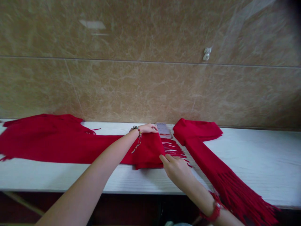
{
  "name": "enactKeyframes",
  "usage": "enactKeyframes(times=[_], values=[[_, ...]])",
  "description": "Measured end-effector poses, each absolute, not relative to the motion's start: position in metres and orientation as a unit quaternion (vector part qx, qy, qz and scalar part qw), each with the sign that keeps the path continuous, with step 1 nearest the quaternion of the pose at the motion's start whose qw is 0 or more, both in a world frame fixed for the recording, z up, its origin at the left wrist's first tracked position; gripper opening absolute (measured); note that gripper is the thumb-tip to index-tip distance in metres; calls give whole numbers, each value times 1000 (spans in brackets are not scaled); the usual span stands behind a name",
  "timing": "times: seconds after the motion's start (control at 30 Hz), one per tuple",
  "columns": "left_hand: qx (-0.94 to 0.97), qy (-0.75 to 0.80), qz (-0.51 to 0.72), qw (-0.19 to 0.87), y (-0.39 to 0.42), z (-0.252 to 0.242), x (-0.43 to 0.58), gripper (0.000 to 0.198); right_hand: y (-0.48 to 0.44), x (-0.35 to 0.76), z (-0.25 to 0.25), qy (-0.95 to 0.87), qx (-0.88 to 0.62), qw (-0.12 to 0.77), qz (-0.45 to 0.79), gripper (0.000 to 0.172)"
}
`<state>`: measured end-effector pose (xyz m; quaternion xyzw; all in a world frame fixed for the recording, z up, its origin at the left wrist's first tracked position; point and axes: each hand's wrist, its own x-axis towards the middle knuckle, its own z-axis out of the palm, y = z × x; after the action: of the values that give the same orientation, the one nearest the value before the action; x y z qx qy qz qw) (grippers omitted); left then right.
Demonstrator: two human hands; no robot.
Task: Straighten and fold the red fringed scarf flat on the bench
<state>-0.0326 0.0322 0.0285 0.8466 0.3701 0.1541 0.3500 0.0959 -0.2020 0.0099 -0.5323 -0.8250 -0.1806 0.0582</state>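
Red scarf (150,147): soft woven cloth, matt, smooth across the flat; fringe (175,148) of loose, stringy strands. Second scarf (199,153), same dull cloth, coarser and ropy at its tasselled end. Tabletop (254,150): whitish, wood-look, faint grain lines, low sheen. Wall (141,88): glossy, polished, marble-look panels, veined, throwing back light patches. Cat-shaped ornament (207,54): pale, material unclear. Left-wrist bracelet (140,135): beads and cord. Right-wrist red band (215,212): material unclear.

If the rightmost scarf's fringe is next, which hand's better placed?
Right hand, probably: it grips the folded scarf on its near side, nearer that fringe. The left hand is farther, pinching the far corner. Either would have to release cloth first.
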Motion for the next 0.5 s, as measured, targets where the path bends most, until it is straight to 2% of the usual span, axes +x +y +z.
enactKeyframes(times=[0.3, 0.5], values=[[852, 373, 134, 343, 24, 30, -34, 29, -203, 93, 16, -805, -575, 56, -132, 28], [850, 406, 185, 280, 8, 31, -35, 27, -200, 95, 9, -789, -600, 56, -118, 40]])
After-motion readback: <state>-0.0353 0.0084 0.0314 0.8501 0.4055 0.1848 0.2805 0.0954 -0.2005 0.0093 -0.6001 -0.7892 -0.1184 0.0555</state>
